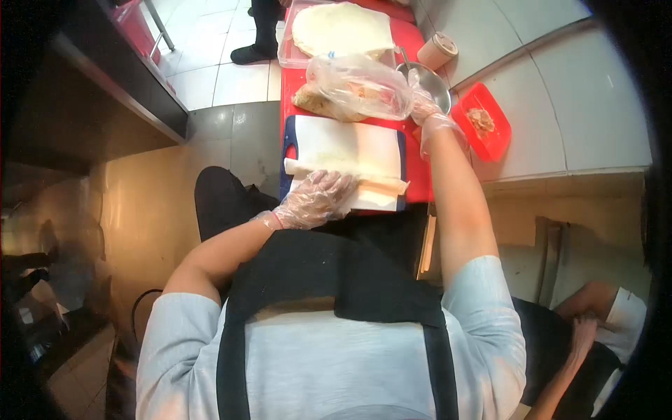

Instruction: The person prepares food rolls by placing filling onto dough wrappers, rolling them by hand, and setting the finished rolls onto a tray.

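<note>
My left hand (318,197), in a clear plastic glove, lies over a pale rolled-up sheet of dough (381,185), its fingers stretched across the roll. Under the roll is a white cutting board (343,143) with dark blue ends. My right hand (423,105), gloved too, reaches to a metal bowl (435,89); its fingers look drawn together at the bowl's near-left side, and what they hold is hard to see. A thin handle (404,57) sticks up from the bowl. Left of this hand lies a clear plastic bag (364,87) over a pale filled food piece (315,101).
A clear tub (285,52) with a large pale dough sheet (343,29) stands at the far end of the red surface (418,168). To the right are a white cup (437,50) and a red container (498,136) with shredded food. Other people are at far and lower right.
</note>
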